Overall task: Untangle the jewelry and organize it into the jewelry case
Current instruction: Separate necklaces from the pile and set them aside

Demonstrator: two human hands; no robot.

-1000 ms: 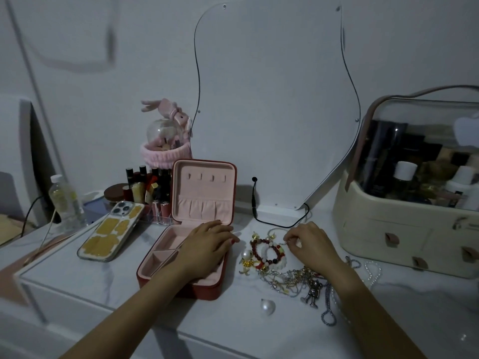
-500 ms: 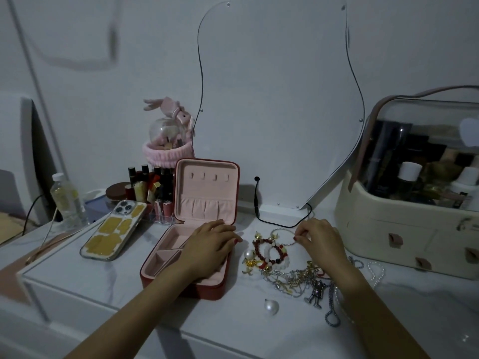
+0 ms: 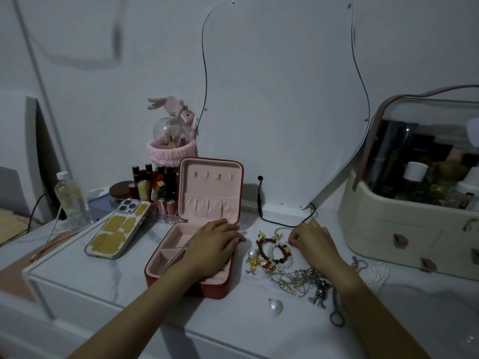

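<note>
The red jewelry case (image 3: 166, 265) lies open on the white tabletop, its pink lid (image 3: 211, 193) standing upright. My left hand (image 3: 212, 244) rests flat on the case's pink tray, fingers nearly straight. To its right lies the tangled jewelry: a red bead bracelet (image 3: 261, 251), a white bead bracelet (image 3: 285, 264), silver chains (image 3: 295, 278) with a small figure pendant (image 3: 321, 291), and a loose pearl (image 3: 275, 306). My right hand (image 3: 313, 242) sits at the pile's far end, fingers curled, pinching a thin chain (image 3: 279, 230).
A phone (image 3: 119, 229) lies left of the case, with lipsticks (image 3: 153, 187) and a bottle (image 3: 70, 198) behind it. A cream cosmetics organiser (image 3: 404, 234) stands at the right, a pearl strand (image 3: 379, 273) before it. A mirror (image 3: 280, 99) and black cable (image 3: 261, 203) are behind.
My right hand shifted slightly away from me along the top of the pile, drawing the thin chain with it. The left hand stayed on the case.
</note>
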